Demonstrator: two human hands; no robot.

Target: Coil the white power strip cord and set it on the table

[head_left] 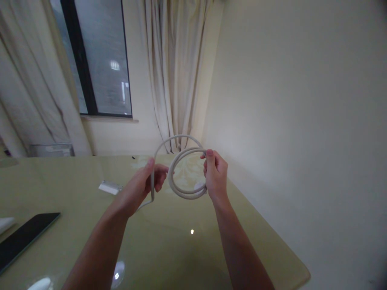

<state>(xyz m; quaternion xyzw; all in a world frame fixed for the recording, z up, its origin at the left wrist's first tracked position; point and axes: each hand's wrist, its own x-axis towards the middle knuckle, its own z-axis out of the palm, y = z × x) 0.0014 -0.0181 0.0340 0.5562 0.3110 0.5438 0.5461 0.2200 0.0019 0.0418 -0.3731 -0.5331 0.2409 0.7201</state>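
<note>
We see right hand pinching cable coil, likely keeping loops together; left hand grips trailing strand, presumably controlling slack.

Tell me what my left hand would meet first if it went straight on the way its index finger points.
Probably the left side of the coiled cable. The index finger of your left hand overlaps it in the picture, though depth is unclear and the finger may pass behind.
</note>
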